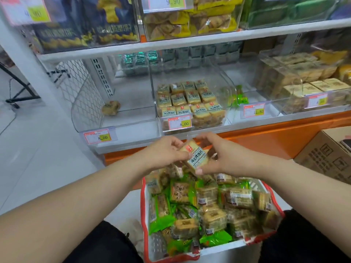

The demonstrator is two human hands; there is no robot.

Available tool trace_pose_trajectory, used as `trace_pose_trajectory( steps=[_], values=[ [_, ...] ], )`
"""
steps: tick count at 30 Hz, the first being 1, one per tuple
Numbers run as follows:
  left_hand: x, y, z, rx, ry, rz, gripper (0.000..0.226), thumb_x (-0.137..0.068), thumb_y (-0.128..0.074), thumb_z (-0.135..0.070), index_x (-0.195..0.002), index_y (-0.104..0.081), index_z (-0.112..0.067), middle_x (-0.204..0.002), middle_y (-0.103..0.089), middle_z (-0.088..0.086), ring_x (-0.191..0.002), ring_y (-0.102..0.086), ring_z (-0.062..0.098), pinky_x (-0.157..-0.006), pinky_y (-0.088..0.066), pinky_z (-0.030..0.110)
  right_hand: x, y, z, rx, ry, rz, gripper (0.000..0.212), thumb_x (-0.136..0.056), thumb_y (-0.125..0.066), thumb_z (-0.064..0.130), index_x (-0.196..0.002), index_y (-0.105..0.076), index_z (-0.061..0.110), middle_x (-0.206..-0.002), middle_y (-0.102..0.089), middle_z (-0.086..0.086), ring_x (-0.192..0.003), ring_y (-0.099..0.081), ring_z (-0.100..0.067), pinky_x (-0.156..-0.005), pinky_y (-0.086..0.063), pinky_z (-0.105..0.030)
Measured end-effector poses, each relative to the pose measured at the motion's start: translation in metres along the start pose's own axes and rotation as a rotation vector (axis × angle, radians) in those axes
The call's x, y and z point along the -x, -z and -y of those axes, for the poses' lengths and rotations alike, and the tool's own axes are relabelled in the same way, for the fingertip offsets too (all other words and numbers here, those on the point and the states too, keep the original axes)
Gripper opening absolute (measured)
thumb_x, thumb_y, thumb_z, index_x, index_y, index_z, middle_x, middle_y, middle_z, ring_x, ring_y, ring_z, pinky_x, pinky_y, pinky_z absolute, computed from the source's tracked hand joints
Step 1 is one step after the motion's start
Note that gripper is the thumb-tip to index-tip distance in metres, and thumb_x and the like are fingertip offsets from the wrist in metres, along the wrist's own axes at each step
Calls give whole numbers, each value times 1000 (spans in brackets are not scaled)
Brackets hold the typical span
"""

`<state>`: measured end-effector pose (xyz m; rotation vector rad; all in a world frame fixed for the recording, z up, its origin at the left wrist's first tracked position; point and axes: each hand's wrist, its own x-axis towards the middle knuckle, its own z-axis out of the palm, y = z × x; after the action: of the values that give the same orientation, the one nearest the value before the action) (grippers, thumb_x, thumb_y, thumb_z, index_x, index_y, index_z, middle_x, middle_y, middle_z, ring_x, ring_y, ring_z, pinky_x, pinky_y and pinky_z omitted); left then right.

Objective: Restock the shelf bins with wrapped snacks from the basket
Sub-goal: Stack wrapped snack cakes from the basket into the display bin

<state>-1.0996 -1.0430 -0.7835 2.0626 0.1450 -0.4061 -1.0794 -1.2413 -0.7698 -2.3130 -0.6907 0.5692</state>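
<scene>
- Both hands hold one wrapped snack [196, 156] above the basket [266, 188], just near of the shelf edge: left hand [167, 152] fingers pinch its left end, right hand [220, 158] fingers curl round its right side, thumb under.
- The matching packs fill the middle bin [191, 103]; I judge it belongs there, laid label-up in the near row, squared to its neighbours.
- Lift over the bin's front lip with the 8.00 price tag [180, 123] rather than pushing through it.
- The left bin [114, 111] holds a single roundish pack; its label is blurred.
- Basket's near rim is cut off; lower layers are hidden.
</scene>
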Motion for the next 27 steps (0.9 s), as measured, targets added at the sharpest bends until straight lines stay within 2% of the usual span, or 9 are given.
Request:
trace_pose_trajectory(
  steps=[3,5,7,10,13,17,20,23,27],
  values=[
    [-16,12,-8,44,-22,-46,19,-85,-74,-26,-90,-63,-12,-79,-68,9,-65,-61,19,-65,-44,32,-12,-6,10,200,39,-105,93,-77,-77,45,-150,-19,30,-145,-44,4,-122,-52,-12,-88,-40,-21],
    [-27,17,-14,37,-35,-69,26,-86,-72,-30,-90,-64,-6,-74,-63,8,-62,-58,19,-64,-44,32,-22,-6,14,235,51,-175,87,-83,-70,45,-151,-17,31,-149,-41,0,-122,-52,-16,-85,-38,-24],
    [-40,25,-21,-111,-105,-135,38,-88,-67,-44,-95,-66,-7,-73,-64,0,-62,-59,17,-65,-47,30,-32,2,18,165,47,-235,77,-85,-68,42,-148,-24,31,-136,-50,8,-108,-56,-8,-78,-40,-20],
    [-53,47,-34,-252,-209,-376,30,-91,-55,-54,-92,-66,-27,-81,-68,-9,-81,-66,16,-78,-54,36,-57,26,26,21,30,-328,66,-83,-73,36,-138,-37,31,-101,-50,23,-82,-53,8,-63,-41,-5],
    [-62,73,-37,-325,-247,-632,24,-98,-52,-34,-118,-62,-26,-105,-57,-2,-102,-59,22,-91,-48,35,-103,50,27,97,16,-421,61,-81,-73,41,-132,-42,30,-116,-59,3,-101,-61,-17,-82,-50,-30],
    [-72,90,-33,-354,-96,-520,45,-100,-49,-26,-144,-42,-20,-141,-46,8,-127,-47,27,-99,-36,30,-173,54,26,163,-35,-401,66,-81,-74,44,-136,-45,23,-132,-57,-9,-116,-56,-27,-88,-45,-31],
    [-79,98,-27,-224,-65,-479,44,-99,-54,-24,-142,-47,-18,-139,-54,4,-126,-51,22,-91,-36,23,-212,43,29,144,-26,-292,75,-80,-76,43,-143,-45,17,-143,-51,-6,-128,-50,-25,-103,-42,-35],
    [-84,106,-21,-123,-72,-469,43,-97,-58,-22,-138,-51,-14,-129,-60,4,-118,-58,21,-104,-41,28,-233,40,30,217,-25,-167,73,-84,-75,31,-146,-41,12,-147,-47,-8,-132,-47,-25,-104,-37,-29],
    [-86,107,-15,-76,-97,-462,46,-95,-61,-21,-139,-50,-13,-128,-61,4,-117,-59,18,-104,-44,34,-258,42,26,330,-1,-264,58,-89,-65,21,-144,-45,22,-140,-55,-7,-123,-53,-28,-100,-44,-33]
  ],
)
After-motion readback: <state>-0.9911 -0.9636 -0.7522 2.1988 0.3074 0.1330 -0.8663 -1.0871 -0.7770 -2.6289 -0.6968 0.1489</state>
